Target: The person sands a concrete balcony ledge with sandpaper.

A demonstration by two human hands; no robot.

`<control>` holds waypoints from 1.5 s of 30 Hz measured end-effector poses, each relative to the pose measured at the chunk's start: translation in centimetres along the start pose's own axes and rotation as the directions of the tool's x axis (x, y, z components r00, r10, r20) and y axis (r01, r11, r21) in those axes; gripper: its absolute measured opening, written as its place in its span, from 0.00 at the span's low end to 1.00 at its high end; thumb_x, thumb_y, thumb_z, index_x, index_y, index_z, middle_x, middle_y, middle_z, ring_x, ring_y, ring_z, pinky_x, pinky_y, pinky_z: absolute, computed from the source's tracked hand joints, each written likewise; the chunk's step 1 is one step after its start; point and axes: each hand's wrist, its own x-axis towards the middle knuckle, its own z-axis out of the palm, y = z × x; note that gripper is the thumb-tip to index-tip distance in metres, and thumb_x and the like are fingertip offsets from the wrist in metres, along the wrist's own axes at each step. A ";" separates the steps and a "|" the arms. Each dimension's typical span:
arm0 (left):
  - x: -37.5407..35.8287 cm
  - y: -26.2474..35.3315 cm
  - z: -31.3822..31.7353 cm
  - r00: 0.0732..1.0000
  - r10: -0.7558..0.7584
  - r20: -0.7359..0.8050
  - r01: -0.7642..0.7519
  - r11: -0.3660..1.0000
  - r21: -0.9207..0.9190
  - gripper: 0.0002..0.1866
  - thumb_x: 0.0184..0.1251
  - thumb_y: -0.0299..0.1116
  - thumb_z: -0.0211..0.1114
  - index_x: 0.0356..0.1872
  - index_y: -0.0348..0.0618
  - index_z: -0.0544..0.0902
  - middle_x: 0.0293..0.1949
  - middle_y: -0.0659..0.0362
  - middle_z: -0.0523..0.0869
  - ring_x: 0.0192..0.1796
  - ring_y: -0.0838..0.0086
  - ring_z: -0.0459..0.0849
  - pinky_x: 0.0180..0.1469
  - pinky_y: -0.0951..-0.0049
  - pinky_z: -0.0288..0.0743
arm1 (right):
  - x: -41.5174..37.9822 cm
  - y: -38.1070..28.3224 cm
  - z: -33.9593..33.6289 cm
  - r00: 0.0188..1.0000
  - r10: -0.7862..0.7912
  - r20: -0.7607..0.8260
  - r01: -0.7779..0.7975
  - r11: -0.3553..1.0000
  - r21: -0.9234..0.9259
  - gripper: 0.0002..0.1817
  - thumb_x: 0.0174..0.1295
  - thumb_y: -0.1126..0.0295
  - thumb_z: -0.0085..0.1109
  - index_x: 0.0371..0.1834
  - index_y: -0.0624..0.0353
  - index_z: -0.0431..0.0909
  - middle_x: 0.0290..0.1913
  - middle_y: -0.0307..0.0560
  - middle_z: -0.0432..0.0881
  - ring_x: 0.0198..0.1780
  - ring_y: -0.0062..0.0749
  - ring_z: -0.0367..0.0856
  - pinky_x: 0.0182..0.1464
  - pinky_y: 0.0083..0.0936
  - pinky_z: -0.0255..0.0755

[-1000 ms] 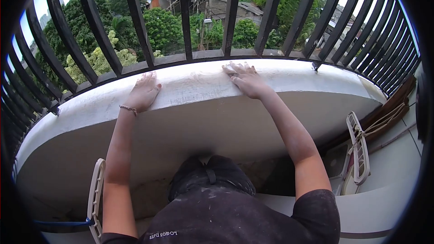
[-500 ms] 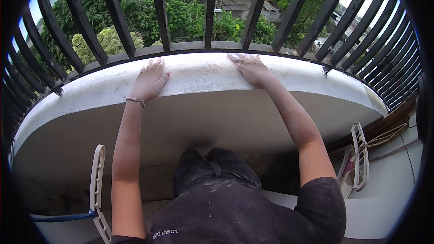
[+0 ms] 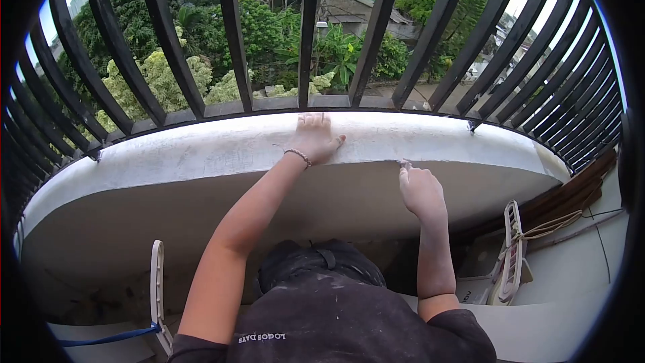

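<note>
My left hand (image 3: 316,141), with a braided bracelet at the wrist, lies palm down on the white curved ledge (image 3: 228,154). Its fingers point at the railing's foot and the thumb sticks out to the right. Closed and dusted with white powder, my right hand (image 3: 423,191) is at the ledge's lower front edge. A small greyish bit shows at its fingertips, too small to name. Faint scuffs mark the ledge's surface around my left hand.
Black metal railing bars (image 3: 307,40) rise along the ledge's outer side. Pale slotted plastic pieces stand on both sides, one on the left (image 3: 157,282) with a blue strap (image 3: 107,341), another on the right (image 3: 512,255) by a tan cord (image 3: 554,224). Trees and a roof lie beyond.
My left hand has slid right along the ledge. My right hand has come off the top, moved right and down to the front edge, and closed. The view has shifted slightly.
</note>
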 end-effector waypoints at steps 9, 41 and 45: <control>1.6 12.7 1.7 0.663 0.748 -0.022 -0.709 0.618 -0.340 0.37 0.85 0.55 0.38 0.81 0.35 0.55 0.85 0.48 0.47 0.86 0.55 0.41 0.86 0.53 0.38 | -2.5 9.2 2.2 0.948 0.238 -0.209 -0.179 0.947 0.267 0.25 0.78 0.62 0.39 0.45 0.73 0.84 0.41 0.74 0.85 0.46 0.66 0.85 0.52 0.53 0.77; -2.1 4.7 -2.2 0.699 0.712 0.061 -0.614 0.643 -0.458 0.41 0.76 0.58 0.54 0.81 0.43 0.60 0.85 0.53 0.53 0.86 0.55 0.44 0.86 0.49 0.38 | -10.3 6.9 12.2 0.941 0.280 -0.190 -0.071 0.711 0.700 0.23 0.80 0.68 0.39 0.68 0.71 0.74 0.58 0.73 0.81 0.60 0.65 0.81 0.63 0.46 0.75; -1.6 5.0 1.1 0.997 0.080 -0.017 -0.080 0.997 0.011 0.45 0.74 0.57 0.55 0.81 0.35 0.55 0.85 0.45 0.49 0.86 0.46 0.43 0.84 0.46 0.40 | -10.5 7.7 11.7 0.946 0.281 -0.165 -0.084 0.701 0.709 0.23 0.80 0.67 0.40 0.66 0.73 0.75 0.58 0.73 0.82 0.61 0.64 0.81 0.64 0.45 0.75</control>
